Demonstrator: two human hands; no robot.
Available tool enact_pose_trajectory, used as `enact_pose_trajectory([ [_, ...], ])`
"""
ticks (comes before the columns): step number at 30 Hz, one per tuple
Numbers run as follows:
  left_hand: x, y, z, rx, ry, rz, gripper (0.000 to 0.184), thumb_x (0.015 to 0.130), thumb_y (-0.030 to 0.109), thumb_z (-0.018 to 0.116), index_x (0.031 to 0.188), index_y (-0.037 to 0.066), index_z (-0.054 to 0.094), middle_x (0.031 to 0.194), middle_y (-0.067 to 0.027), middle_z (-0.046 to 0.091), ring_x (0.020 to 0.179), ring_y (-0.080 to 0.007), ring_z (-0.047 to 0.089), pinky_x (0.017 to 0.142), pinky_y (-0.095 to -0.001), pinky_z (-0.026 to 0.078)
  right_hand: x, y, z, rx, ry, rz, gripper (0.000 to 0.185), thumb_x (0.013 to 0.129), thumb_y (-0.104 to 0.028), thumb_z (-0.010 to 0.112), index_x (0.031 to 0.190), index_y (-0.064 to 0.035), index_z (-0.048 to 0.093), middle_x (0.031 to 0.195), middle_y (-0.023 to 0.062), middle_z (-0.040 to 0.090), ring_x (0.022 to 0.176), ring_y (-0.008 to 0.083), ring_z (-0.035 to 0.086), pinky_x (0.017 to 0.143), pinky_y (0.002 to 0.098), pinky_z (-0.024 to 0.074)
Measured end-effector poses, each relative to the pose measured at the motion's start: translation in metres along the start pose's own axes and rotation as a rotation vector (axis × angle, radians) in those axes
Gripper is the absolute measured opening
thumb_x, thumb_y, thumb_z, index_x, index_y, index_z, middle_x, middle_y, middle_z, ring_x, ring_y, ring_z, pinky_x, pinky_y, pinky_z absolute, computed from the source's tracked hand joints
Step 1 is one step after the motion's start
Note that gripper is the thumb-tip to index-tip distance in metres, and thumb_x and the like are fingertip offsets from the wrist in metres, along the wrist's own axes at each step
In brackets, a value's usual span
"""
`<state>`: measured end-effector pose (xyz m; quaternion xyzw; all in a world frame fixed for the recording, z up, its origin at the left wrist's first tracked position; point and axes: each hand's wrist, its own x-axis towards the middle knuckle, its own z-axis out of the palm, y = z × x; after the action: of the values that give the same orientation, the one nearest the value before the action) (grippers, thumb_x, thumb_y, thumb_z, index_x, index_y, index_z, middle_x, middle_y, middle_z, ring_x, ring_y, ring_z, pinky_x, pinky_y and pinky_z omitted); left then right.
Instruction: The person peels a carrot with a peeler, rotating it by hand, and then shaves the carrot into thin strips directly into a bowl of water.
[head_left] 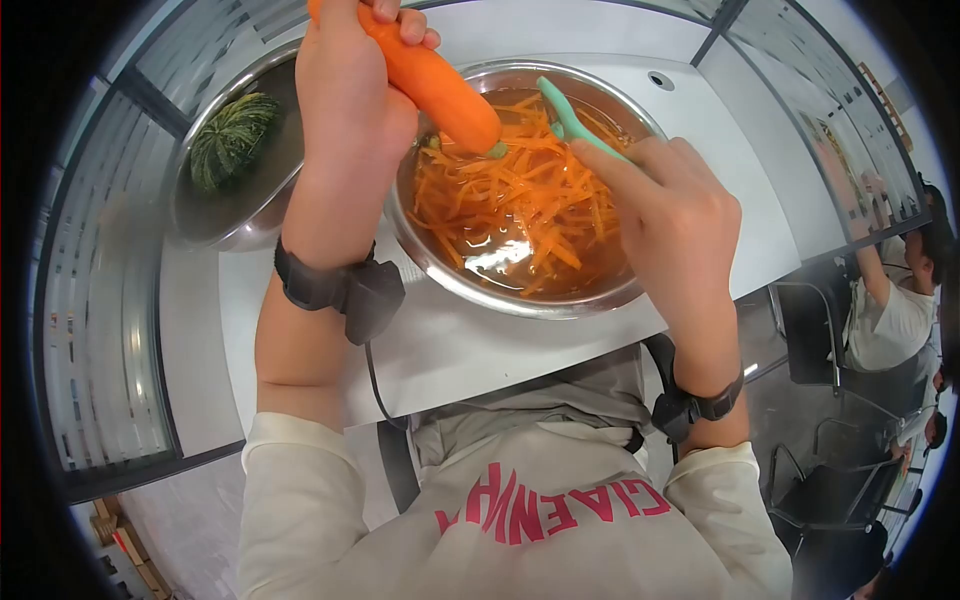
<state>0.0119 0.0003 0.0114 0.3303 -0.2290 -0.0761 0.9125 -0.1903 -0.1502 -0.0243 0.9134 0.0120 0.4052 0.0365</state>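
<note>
My left hand [350,65] is closed around a thick peeled carrot [440,92], tilted with its lower end over a metal bowl [530,309]. In my right hand [685,225] is a mint-green peeler [568,118], its handle under my fingers and its head above the bowl, apart from the carrot. Inside the bowl, many orange carrot strips [545,215] lie in water, with a few small green bits among them.
A second metal bowl [225,238] stands at the left, holding a dark green striped squash or melon [235,140]. Both bowls rest on a white table [450,350]. Glass partitions border the table. Other people and black chairs [830,500] are at the right.
</note>
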Motion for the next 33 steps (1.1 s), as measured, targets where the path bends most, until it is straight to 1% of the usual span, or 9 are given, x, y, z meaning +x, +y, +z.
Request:
enact_pose_trajectory([
  [1, -0.001, 0.0, 0.001, 0.002, 0.006, -0.002, 0.024, 0.109, 0.033, 0.054, 0.093, 0.016, 0.047, 0.078, 0.0014, 0.047, 0.067, -0.0142, 0.05, 0.066, -0.0314, 0.046, 0.003, -0.001, -0.002, -0.014, 0.005, -0.017, 0.033, 0.08, -0.003, 0.076, 0.11, -0.0169, 0.079, 0.07, 0.0001, 0.06, 0.062, 0.0203, 0.059, 0.052, 0.0313, 0.0471],
  [4, -0.003, 0.0, 0.001, 0.025, 0.014, 0.008, 0.024, 0.109, 0.033, 0.054, 0.094, 0.016, 0.047, 0.079, 0.0011, 0.048, 0.068, -0.0145, 0.05, 0.067, -0.0315, 0.046, 0.008, -0.016, -0.01, 0.44, 0.036, 0.245, 0.025, 0.089, -0.002, 0.075, 0.112, -0.0104, 0.08, 0.079, 0.0047, 0.071, 0.066, 0.0136, 0.064, 0.062, 0.0252, 0.0479],
  [7, -0.006, -0.002, 0.004, 0.04, 0.018, 0.014, 0.024, 0.109, 0.032, 0.054, 0.094, 0.016, 0.047, 0.079, 0.0009, 0.048, 0.069, -0.0146, 0.05, 0.068, -0.0315, 0.047, 0.016, -0.031, -0.01, 0.762, 0.022, 0.347, 0.021, 0.092, -0.004, 0.074, 0.112, -0.0045, 0.079, 0.088, 0.007, 0.076, 0.074, 0.0076, 0.065, 0.068, 0.0213, 0.0487],
  [8, -0.008, -0.003, 0.005, 0.042, 0.02, 0.015, 0.024, 0.109, 0.032, 0.054, 0.094, 0.016, 0.047, 0.08, 0.0008, 0.049, 0.069, -0.0146, 0.051, 0.068, -0.0316, 0.047, 0.018, -0.032, -0.008, 0.785, 0.024, 0.317, 0.019, 0.094, -0.006, 0.073, 0.112, -0.0022, 0.078, 0.092, 0.0058, 0.078, 0.078, 0.006, 0.065, 0.07, 0.02, 0.0496],
  [17, -0.012, -0.002, 0.01, 0.065, -0.006, 0.023, 0.024, 0.11, 0.032, 0.053, 0.094, 0.015, 0.046, 0.081, 0.0003, 0.049, 0.07, -0.0149, 0.051, 0.069, -0.0321, 0.047, 0.025, -0.039, 0.006, 0.785, 0.041, 0.316, 0.018, 0.095, -0.006, 0.072, 0.111, -0.0024, 0.078, 0.08, 0.0036, 0.072, 0.068, 0.005, 0.06, 0.062, 0.0208, 0.0461],
  [23, -0.012, -0.001, 0.009, 0.059, 0.063, -0.009, 0.026, 0.11, 0.033, 0.052, 0.093, 0.015, 0.046, 0.08, 0.0005, 0.048, 0.07, -0.0149, 0.05, 0.068, -0.0321, 0.047, 0.016, -0.039, 0.003, 0.759, -0.022, 0.361, 0.019, 0.094, -0.006, 0.072, 0.112, -0.0025, 0.078, 0.081, 0.0051, 0.074, 0.067, 0.0053, 0.062, 0.061, 0.0209, 0.0475],
  [26, -0.009, -0.004, 0.006, 0.034, 0.053, -0.013, 0.026, 0.11, 0.033, 0.053, 0.092, 0.015, 0.046, 0.08, 0.0007, 0.048, 0.069, -0.0146, 0.049, 0.067, -0.0319, 0.046, 0.008, -0.036, 0.003, 0.775, -0.037, 0.382, 0.019, 0.094, -0.005, 0.072, 0.112, -0.0026, 0.078, 0.083, 0.0073, 0.076, 0.069, 0.008, 0.066, 0.063, 0.0226, 0.05],
  [29, -0.006, 0.008, 0.004, 0.039, 0.041, 0.036, 0.026, 0.11, 0.034, 0.053, 0.093, 0.015, 0.046, 0.08, 0.0009, 0.048, 0.069, -0.0141, 0.049, 0.068, -0.0315, 0.046, -0.006, -0.026, 0.018, 0.758, 0.003, 0.353, 0.017, 0.09, -0.006, 0.074, 0.106, -0.0028, 0.078, 0.085, 0.0146, 0.076, 0.065, 0.0227, 0.07, 0.06, 0.0296, 0.0532],
  [33, -0.008, 0.015, 0.013, 0.041, 0.091, 0.142, 0.025, 0.109, 0.034, 0.054, 0.094, 0.015, 0.047, 0.08, 0.0018, 0.048, 0.069, -0.0131, 0.048, 0.067, -0.0308, 0.046, -0.013, -0.008, 0.021, 0.583, 0.04, 0.236, 0.02, 0.088, -0.005, 0.075, 0.108, -0.0072, 0.079, 0.079, 0.0094, 0.073, 0.063, 0.0244, 0.067, 0.058, 0.0321, 0.0522],
])
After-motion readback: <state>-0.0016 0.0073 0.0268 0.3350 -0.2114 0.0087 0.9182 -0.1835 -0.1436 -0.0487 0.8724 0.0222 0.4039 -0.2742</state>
